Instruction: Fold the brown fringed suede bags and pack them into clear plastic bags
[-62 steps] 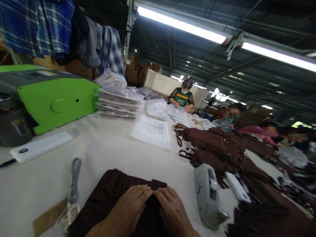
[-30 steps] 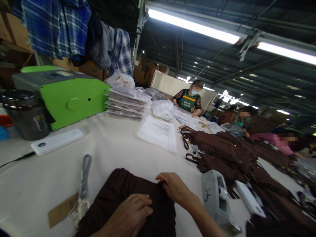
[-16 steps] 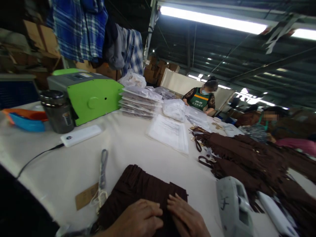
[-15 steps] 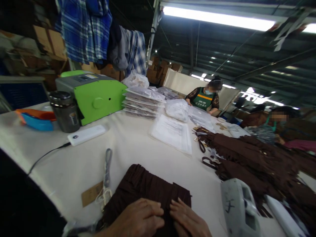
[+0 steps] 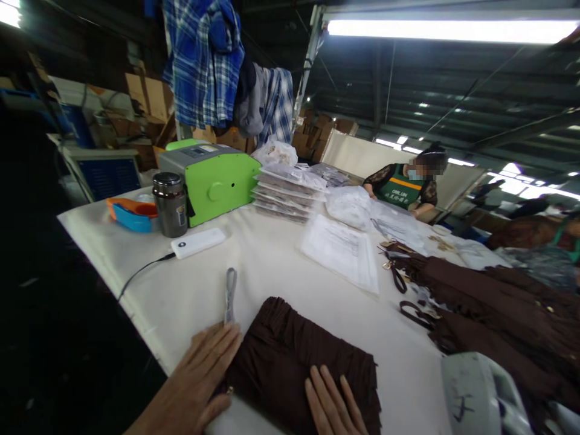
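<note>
1. Lying flat on the white table [image 5: 263, 260], right of its left edge, a dark brown fringed fabric piece [image 5: 294, 350] has its long axis slanting from far left to near right, its bottom cut off by the frame.
2. The right hand [image 5: 333, 402] is the nearer: its straight, slightly spread fingers rest on the piece's right part, gripping nothing visible; the palm is out of frame.
3. The left hand [image 5: 206, 371] lies palm down, fingers extended, between the piece and the table's left edge. The piece is immediately to its right; whether the thumb touches it is unclear.
4. Beyond the left fingertips, which cover its near end, a looped grey strap [image 5: 230, 293] points away.
5. Right of the piece, well apart, stands a grey tape dispenser [image 5: 469, 389].
6. Half a second earlier, both hands were on the piece; now the left is at the strap, and the brown card beside it is hidden.
</note>
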`<state>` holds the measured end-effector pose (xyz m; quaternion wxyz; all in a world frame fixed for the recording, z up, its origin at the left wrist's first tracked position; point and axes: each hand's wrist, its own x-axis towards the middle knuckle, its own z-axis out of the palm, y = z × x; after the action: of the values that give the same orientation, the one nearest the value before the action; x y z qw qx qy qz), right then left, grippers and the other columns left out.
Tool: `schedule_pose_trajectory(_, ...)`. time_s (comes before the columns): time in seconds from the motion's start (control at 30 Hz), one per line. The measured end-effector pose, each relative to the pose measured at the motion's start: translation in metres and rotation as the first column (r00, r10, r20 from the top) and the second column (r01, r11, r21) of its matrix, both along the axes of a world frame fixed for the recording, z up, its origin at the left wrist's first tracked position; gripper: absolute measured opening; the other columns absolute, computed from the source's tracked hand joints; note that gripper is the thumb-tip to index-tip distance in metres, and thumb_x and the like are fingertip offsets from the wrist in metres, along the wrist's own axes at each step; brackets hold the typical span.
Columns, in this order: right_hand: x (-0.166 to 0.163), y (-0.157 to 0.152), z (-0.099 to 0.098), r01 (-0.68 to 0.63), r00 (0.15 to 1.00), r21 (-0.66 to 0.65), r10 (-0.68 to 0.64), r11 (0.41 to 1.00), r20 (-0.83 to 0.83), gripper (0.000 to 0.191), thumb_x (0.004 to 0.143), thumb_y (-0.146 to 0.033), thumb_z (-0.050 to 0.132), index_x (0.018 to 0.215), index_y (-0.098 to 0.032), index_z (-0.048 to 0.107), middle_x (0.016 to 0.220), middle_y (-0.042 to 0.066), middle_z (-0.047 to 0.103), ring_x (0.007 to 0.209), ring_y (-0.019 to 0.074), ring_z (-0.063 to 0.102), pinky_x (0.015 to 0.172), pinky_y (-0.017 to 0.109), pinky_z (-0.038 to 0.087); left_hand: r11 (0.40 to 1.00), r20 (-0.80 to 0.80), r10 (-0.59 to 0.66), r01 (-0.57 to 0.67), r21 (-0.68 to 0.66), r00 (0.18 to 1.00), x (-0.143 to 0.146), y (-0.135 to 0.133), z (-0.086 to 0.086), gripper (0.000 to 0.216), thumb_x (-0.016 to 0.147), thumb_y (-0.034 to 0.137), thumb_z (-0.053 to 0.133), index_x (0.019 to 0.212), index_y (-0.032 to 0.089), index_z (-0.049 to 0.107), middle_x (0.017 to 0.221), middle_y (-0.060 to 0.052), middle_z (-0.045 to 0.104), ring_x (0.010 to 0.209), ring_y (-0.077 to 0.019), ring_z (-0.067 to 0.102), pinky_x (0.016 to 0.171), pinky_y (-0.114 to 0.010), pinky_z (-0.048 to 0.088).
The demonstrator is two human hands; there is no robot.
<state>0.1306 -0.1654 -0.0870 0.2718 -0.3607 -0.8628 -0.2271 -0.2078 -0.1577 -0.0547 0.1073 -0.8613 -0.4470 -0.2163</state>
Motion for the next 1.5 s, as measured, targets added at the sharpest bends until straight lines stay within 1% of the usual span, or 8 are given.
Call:
schedule_pose_trajectory(0.17,0.01,0.032,0.031,-0.092,0.963,0.033,0.081,0.995,0.258,0.065,0.09,-0.05,0.051,0.139,-0.007,0.046,0.13,0.013,0.06,0.115,0.0295,0.061,0.091,0.041,0.055,0.999,-0.017,-0.003,0.004,0.043,1.0,0.032,0.025,-0.007,0.067,0.09,0.031,0.056,0.15,0.023,0.026,0.147,-0.006,0.047,0.134,-0.023,0.044,0.117,-0.043,0.025)
schedule_pose_trajectory(0.33,0.011,0.046,0.029,-0.075,0.963,0.053,0.059,0.996,0.262,0.068,0.089,-0.049,0.052,0.141,-0.007,0.041,0.132,0.013,0.059,0.118,0.0283,0.059,0.094,0.041,0.052,0.994,-0.03,-0.053,0.05,-0.098,0.998,0.066,0.04,-0.01,0.077,0.085,0.044,0.063,0.148,0.017,0.027,0.148,-0.013,0.044,0.135,-0.0292,0.042,0.113,-0.055,0.029)
schedule_pose_trajectory(0.5,0.017,0.051,0.033,-0.107,0.966,0.064,0.089,0.992,0.243,0.082,0.087,-0.062,0.049,0.145,-0.006,0.035,0.127,0.016,0.062,0.11,0.0297,0.064,0.086,0.039,0.055,0.973,0.023,-0.183,0.184,-0.139,0.983,0.094,0.03,0.012,0.074,0.085,0.035,0.063,0.147,0.014,0.028,0.15,-0.014,0.04,0.137,-0.0287,0.038,0.11,-0.052,0.036)
schedule_pose_trajectory(0.67,-0.033,0.045,0.042,-0.176,0.98,-0.004,0.176,0.984,0.088,0.079,0.09,-0.062,0.045,0.148,-0.01,0.031,0.127,0.014,0.062,0.113,0.0305,0.062,0.094,0.042,0.052,1.0,0.115,0.01,-0.009,-0.003,0.993,0.033,0.046,0.032,0.052,0.091,0.007,0.038,0.141,0.021,0.041,0.144,-0.007,0.051,0.134,-0.0183,0.043,0.111,-0.04,0.037)
schedule_pose_trajectory(0.87,-0.095,0.052,0.024,-0.247,0.962,0.042,0.25,0.968,-0.109,0.069,0.095,-0.063,0.03,0.136,-0.012,0.05,0.127,0.009,0.064,0.127,0.0237,0.051,0.12,0.042,0.02,0.989,-0.084,0.149,-0.149,0.004,0.985,-0.051,0.089,0.006,0.07,0.074,-0.008,0.035,0.13,0.03,0.054,0.14,-0.001,0.055,0.132,-0.0204,0.047,0.107,-0.043,0.037)
schedule_pose_trajectory(1.0,-0.098,0.056,0.024,-0.223,0.973,0.04,0.225,0.974,-0.047,0.072,0.092,-0.068,0.032,0.129,-0.011,0.056,0.129,0.011,0.062,0.131,0.0253,0.046,0.118,0.045,0.023,0.982,-0.033,0.188,-0.188,0.023,0.982,-0.052,0.085,0.01,0.055,0.084,0.001,0.038,0.132,0.024,0.052,0.139,-0.008,0.055,0.127,-0.0217,0.051,0.105,-0.04,0.039)
schedule_pose_trajectory(1.27,-0.151,0.039,0.026,-0.323,0.926,-0.027,0.31,0.946,-0.216,0.021,0.093,-0.024,0.049,0.107,-0.025,0.064,0.109,0.001,0.072,0.114,0.0181,0.058,0.11,0.038,0.036,0.97,0.102,0.103,-0.077,-0.23,0.989,-0.035,0.035,0.01,0.03,0.091,0.03,0.058,0.12,0.026,0.057,0.123,-0.004,0.064,0.113,-0.022,0.058,0.097,-0.035,0.045)
schedule_pose_trajectory(1.5,-0.152,0.05,0.037,-0.453,0.889,-0.169,0.429,0.875,-0.162,0.037,0.084,-0.059,0.054,0.086,-0.023,0.065,0.121,0.003,0.066,0.125,0.0244,0.049,0.118,0.047,0.019,0.833,0.002,0.346,-0.306,-0.462,0.938,-0.012,0.023,0.032,0.014,0.088,0.02,0.054,0.099,0.022,0.063,0.1,-0.005,0.063,0.096,-0.025,0.057,0.085,-0.041,0.044)
